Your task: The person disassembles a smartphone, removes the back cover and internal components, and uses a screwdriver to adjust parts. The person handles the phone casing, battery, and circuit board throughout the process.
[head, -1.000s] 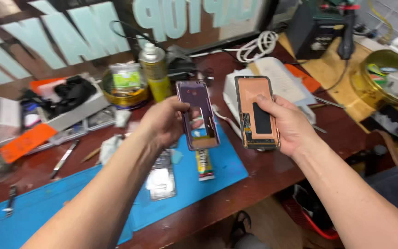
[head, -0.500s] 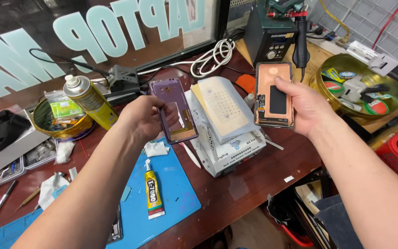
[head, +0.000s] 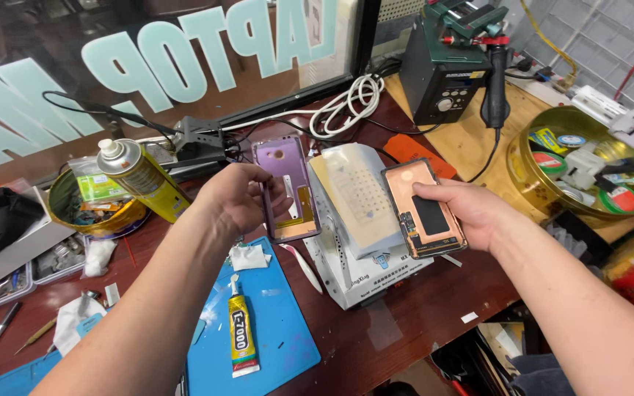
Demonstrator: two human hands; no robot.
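Head view: our left hand (head: 240, 202) is closed around the edge of a purple phone frame (head: 288, 189), thumb across its inner face, holding it upright and open toward us above the table. We can see gold flex parts inside its lower half. Our right hand (head: 471, 213) grips a copper-coloured screen assembly (head: 423, 207) from its right side, fingers curled under and thumb on the top edge; a black patch sits in the middle of its back. Both parts are lifted off the bench, near each other but apart, with a white heating machine (head: 365, 242) below and between them. A pale perforated sheet (head: 357, 194) lies on top of that machine.

Under our left forearm lies a blue work mat (head: 280, 330) with a yellow glue tube (head: 241, 341) on it and a crumpled white tissue (head: 248, 257) at its upper edge. A white spudger (head: 304, 268) rests just beside the machine. Farther left stand a yellow spray can (head: 141, 180) and a round tin (head: 93, 213) full of small items. Behind the machine we see a coiled white cable (head: 346, 103); to the right are a black soldering station (head: 449, 81) and a gold bowl (head: 588, 169) holding tape rolls on a wooden board.
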